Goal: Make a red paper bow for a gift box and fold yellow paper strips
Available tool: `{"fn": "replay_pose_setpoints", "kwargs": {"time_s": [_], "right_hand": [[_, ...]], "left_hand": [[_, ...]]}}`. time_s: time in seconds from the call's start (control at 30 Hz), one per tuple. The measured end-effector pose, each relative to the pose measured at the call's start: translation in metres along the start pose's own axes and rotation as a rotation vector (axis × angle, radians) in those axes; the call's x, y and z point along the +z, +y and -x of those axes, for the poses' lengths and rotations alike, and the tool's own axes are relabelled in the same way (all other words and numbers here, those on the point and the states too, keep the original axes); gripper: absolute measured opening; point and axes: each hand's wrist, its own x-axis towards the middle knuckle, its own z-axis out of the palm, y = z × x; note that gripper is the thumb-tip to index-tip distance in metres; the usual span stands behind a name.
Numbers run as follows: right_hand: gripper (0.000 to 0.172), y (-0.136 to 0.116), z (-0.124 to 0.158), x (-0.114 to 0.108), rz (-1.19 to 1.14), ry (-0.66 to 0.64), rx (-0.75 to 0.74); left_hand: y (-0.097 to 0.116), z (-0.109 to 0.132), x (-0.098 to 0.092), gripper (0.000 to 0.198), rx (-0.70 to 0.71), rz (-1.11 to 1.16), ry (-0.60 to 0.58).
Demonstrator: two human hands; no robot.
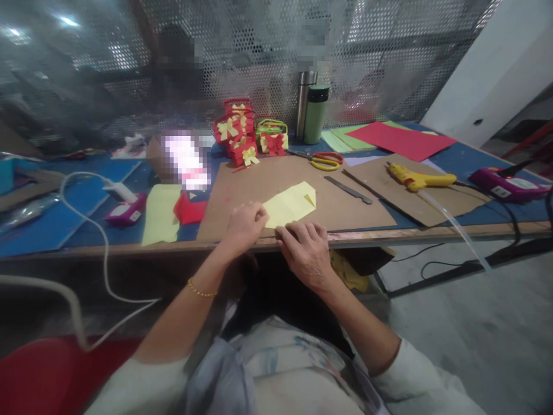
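Note:
A folded piece of pale yellow paper (288, 206) lies on a brown cardboard sheet (242, 178) near the table's front edge. Its right end is cut to angled corners, with a small darker flap. My left hand (247, 223) is closed on the paper's left end, thumb and forefinger pinched together. My right hand (306, 251) has its fingers bent over the paper's lower edge; its thumb is hidden. Right of the paper lies a dark flat blade (349, 190). Scissors with yellow and red handles (326, 161) rest behind it.
Small red paper baskets with bows (237, 132) stand at the back beside a green bottle (316, 115). A yellow glue gun (419, 176) lies on cardboard at right. Left are a lit phone (185, 158), yellow paper (162, 213), red paper (190, 210) and a white cable (103, 242).

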Motion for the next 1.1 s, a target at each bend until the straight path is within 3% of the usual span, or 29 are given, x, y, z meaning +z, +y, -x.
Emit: {"fn": "replay_pose_setpoints", "kwargs": {"time_s": [0.2, 0.43, 1.1], "right_hand": [[0.019, 0.000, -0.001, -0.001, 0.005, 0.002, -0.011], [0.020, -0.001, 0.000, -0.001, -0.003, -0.021, 0.006], [0.021, -0.001, -0.001, -0.002, 0.003, 0.030, -0.017]], "left_hand": [[-0.007, 0.009, -0.006, 0.025, 0.099, 0.009, -0.008], [-0.007, 0.025, 0.001, 0.021, 0.158, -0.108, 0.108], [-0.007, 0.028, 0.008, 0.031, 0.251, -0.232, 0.184]]}}
